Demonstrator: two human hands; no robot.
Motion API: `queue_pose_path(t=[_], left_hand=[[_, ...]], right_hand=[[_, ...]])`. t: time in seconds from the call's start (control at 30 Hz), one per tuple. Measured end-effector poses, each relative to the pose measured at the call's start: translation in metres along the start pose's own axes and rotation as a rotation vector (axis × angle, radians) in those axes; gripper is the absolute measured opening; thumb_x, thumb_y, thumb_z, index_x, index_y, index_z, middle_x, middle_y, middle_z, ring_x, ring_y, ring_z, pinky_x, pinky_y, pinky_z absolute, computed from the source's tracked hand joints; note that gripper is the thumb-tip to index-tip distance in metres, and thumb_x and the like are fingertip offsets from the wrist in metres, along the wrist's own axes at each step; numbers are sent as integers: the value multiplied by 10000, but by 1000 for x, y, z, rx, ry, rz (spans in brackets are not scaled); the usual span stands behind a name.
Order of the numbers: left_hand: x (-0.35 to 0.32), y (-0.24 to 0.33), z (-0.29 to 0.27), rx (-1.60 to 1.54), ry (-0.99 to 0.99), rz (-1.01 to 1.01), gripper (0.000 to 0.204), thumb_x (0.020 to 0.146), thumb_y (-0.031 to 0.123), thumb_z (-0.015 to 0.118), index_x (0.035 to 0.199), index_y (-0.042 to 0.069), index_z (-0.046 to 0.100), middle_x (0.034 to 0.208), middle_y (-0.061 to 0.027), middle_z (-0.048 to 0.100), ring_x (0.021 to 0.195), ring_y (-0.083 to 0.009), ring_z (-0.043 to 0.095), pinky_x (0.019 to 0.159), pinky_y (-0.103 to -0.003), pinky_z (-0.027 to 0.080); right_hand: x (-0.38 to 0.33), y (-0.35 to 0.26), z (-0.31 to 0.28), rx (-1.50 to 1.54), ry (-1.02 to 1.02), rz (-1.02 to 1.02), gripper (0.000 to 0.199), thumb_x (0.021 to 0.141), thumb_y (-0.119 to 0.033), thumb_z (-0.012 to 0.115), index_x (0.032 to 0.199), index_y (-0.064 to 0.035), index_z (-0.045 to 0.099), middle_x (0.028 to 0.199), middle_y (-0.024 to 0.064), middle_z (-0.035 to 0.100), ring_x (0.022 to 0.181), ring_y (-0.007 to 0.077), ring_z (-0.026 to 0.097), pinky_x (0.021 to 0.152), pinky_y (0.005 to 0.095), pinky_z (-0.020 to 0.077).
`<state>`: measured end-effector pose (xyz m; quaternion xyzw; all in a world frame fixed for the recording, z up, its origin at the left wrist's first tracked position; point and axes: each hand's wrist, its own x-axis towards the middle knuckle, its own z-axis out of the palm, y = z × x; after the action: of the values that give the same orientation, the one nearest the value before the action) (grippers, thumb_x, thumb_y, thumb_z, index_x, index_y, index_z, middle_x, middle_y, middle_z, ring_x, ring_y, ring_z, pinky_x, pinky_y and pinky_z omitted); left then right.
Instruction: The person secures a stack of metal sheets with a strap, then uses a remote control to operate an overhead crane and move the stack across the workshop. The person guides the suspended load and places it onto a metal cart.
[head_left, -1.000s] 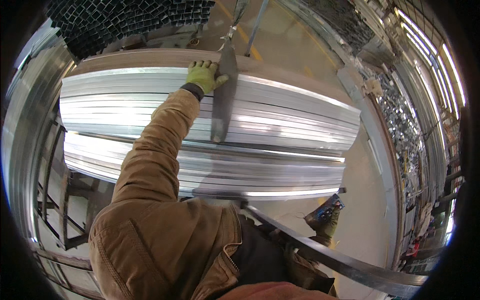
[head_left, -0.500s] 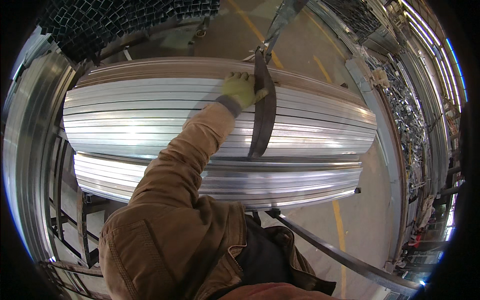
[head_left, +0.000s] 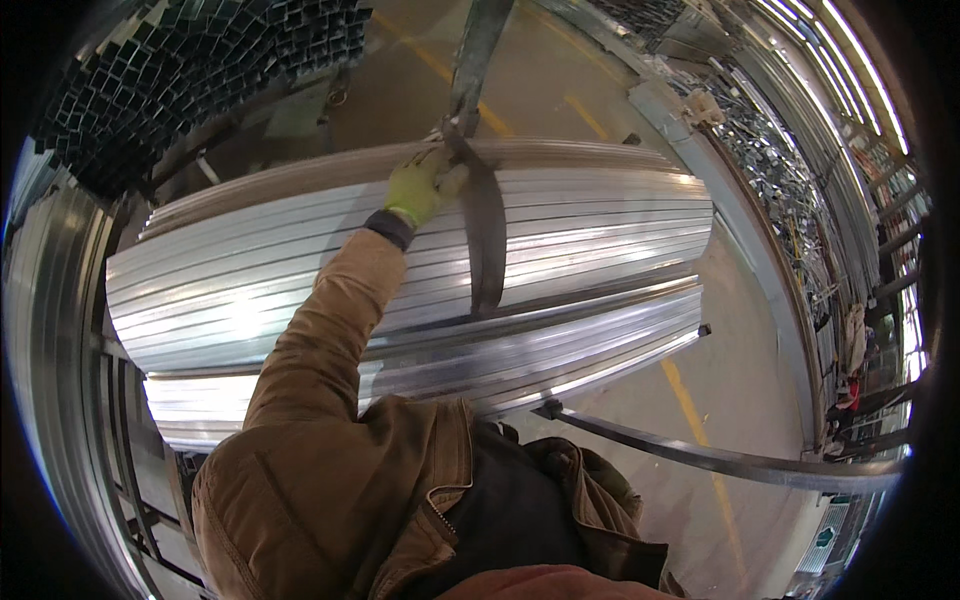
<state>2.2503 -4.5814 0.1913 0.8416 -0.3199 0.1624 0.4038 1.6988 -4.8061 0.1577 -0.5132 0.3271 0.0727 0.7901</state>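
My left hand (head_left: 420,185), in a yellow-green glove at the end of a brown jacket sleeve, reaches out over a big bundle of shiny metal profiles (head_left: 610,225). It grips a dark grey lifting strap (head_left: 487,250) at the bundle's far top edge. The strap wraps down across the front of the bundle and also runs up out of view. A second layer of profiles (head_left: 570,350) lies under the first. My right hand is not in view.
A long flat metal bar (head_left: 720,462) sticks out to the right below the bundle. Dark square tubes (head_left: 200,70) are stacked at the upper left. Metal racks (head_left: 800,170) line the right side. The concrete floor has yellow lines (head_left: 690,400).
My left hand has stayed on the strap at the bundle's top edge. The view has turned, so hand and strap now sit more to the centre, and the strap rises straighter.
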Motion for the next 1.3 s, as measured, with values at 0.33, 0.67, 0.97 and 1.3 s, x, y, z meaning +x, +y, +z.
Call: queue_pose_path(t=[0.33, 0.67, 0.97, 1.3], left_hand=[[71, 22, -112, 56, 301, 215, 645, 951, 526, 672, 1380, 49, 609, 1327, -231, 654, 1247, -428, 602, 1059, -472, 485], [131, 153, -212, -318, 219, 403, 890, 923, 490, 768, 1542, -38, 409, 1543, -251, 488, 1462, -358, 443, 1202, -422, 353], [154, 250, -186, -657, 246, 552, 921, 923, 366, 810, 1621, 65, 289, 1348, -128, 584, 1045, -148, 586, 861, -271, 524], [98, 281, -159, -566, -12, 453, 489, 1019, 280, 614, 1451, 72, 519, 1065, -106, 673, 956, -202, 623, 894, -340, 507]], right_hand=[[35, -115, 99, -288, -217, -159, 690, 887, -169, 839, 1466, -3, 502, 1240, 116, 685, 1094, 222, 687, 884, 367, 588], [73, -218, 169, -164, -518, -849, 687, 913, -247, 811, 1492, -59, 492, 1323, 136, 669, 1204, 248, 658, 969, 412, 586], [41, -279, 195, -48, -557, -1185, 763, 926, -312, 794, 1537, -48, 421, 1405, 123, 613, 1235, 249, 634, 999, 421, 563], [-16, -283, 171, 61, -614, -1342, 633, 944, -320, 781, 1452, -80, 490, 1290, 97, 659, 1137, 217, 669, 938, 389, 587]])
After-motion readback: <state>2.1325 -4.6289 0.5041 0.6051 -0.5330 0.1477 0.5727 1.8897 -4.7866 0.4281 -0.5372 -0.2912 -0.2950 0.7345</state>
